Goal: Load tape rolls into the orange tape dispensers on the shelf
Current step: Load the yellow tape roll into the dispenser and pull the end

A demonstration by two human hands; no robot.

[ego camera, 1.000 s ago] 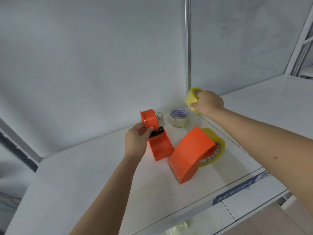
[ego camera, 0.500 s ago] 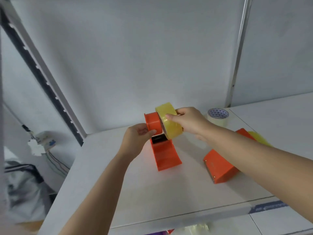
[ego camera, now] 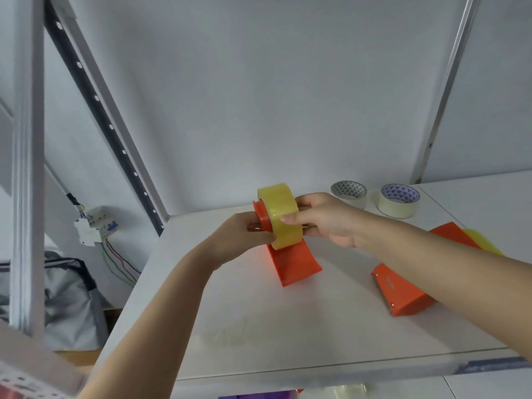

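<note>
Two orange dispensers sit on the white shelf: the near dispenser at centre, and the second dispenser at 4 o'clock, already carrying a yellow roll. The right hand clamps the yellow tape roll against the near dispenser's hub; the left hand grips that hub. Two white rolls lie at 1 o'clock. Bare shelf runs to the front edge.
</note>
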